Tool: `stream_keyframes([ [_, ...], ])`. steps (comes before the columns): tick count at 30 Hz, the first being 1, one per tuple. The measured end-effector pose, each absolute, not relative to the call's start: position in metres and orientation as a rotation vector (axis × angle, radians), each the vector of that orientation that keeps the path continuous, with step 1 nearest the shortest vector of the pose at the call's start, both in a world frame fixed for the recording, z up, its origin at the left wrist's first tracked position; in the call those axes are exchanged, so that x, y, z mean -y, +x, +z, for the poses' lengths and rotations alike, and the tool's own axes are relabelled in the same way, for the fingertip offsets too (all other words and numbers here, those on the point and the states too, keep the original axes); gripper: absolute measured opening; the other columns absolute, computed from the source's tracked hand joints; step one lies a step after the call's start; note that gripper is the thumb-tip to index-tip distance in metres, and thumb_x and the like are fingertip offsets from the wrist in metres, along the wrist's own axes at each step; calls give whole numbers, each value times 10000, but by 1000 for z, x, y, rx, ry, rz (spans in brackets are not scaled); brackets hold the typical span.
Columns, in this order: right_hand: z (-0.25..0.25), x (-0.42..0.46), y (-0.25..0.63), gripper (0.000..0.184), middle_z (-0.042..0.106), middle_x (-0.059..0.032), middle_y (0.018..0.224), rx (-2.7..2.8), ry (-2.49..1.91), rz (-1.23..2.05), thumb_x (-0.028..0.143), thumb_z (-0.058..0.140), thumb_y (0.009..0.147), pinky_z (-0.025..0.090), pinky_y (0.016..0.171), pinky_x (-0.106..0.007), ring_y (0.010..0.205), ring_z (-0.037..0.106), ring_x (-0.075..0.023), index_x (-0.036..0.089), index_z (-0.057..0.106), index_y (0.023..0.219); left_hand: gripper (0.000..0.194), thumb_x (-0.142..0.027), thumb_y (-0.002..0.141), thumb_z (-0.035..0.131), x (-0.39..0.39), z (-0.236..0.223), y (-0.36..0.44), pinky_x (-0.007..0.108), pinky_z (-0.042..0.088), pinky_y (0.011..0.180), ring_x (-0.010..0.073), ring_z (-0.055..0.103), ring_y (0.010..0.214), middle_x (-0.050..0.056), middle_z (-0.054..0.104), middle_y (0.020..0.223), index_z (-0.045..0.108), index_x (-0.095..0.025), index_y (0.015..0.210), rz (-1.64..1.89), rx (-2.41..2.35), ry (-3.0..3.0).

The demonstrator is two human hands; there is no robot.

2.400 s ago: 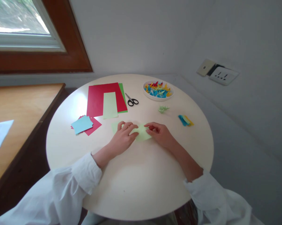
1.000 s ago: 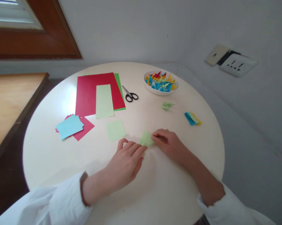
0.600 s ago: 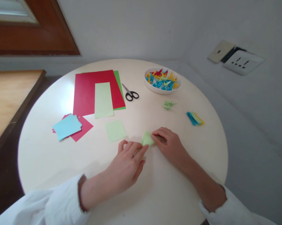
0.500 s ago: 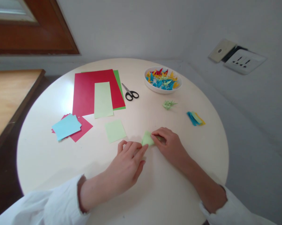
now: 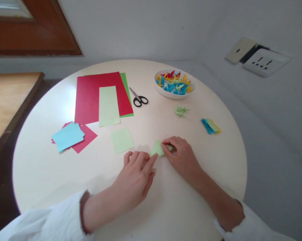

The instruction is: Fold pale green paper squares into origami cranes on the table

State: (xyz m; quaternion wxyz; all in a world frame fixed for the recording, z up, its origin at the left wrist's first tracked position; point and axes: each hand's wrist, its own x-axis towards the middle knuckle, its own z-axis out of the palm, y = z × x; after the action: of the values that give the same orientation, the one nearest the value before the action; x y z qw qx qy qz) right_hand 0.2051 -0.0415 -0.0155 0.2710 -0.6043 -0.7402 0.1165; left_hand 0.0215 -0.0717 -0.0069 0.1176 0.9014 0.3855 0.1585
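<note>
A small folded piece of pale green paper (image 5: 157, 149) lies on the table between my hands. With its fingers curled, my left hand (image 5: 134, 174) presses a fingertip down on the paper's lower left edge. My right hand (image 5: 181, 154) pinches the paper's right side between thumb and fingers, and part of the paper shows behind them. A flat pale green paper square (image 5: 122, 140) rests just beyond my left hand. Farther off, a small pile of folded pale green paper pieces (image 5: 182, 111) sits on the table.
A white bowl (image 5: 174, 96) holds several colourful folded paper cranes at the back. Scissors (image 5: 140, 99) lie beside red sheets (image 5: 88, 97) and a pale green strip (image 5: 109, 107). Blue and red cards (image 5: 68, 136) are at left, small coloured paper strips (image 5: 211, 126) at right, on the round table (image 5: 166, 207).
The camera view has shifted slightly. My hands keep nearly the same place on the folded paper, and a bit more of its right part shows by my right fingers.
</note>
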Motion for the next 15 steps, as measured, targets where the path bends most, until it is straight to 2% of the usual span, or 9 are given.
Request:
stream_keyframes([
  [5,-14,41,204,85,651,-33,726,1990,-1666,334,188,527,786,392,685,-316,684,554,-176,201,572,715,361,-179,865,417,72,-7,22,445,378,770,235,475,838,103,546,901,466,-104,1216,467,-1147,2663],
  [15,-12,40,201,81,656,-41,736,1924,-1741,385,204,534,771,401,689,-323,691,562,-185,198,592,716,366,-192,868,422,71,-7,23,429,392,752,231,459,832,99,533,906,461,-119,1225,441,-1149,2645],
])
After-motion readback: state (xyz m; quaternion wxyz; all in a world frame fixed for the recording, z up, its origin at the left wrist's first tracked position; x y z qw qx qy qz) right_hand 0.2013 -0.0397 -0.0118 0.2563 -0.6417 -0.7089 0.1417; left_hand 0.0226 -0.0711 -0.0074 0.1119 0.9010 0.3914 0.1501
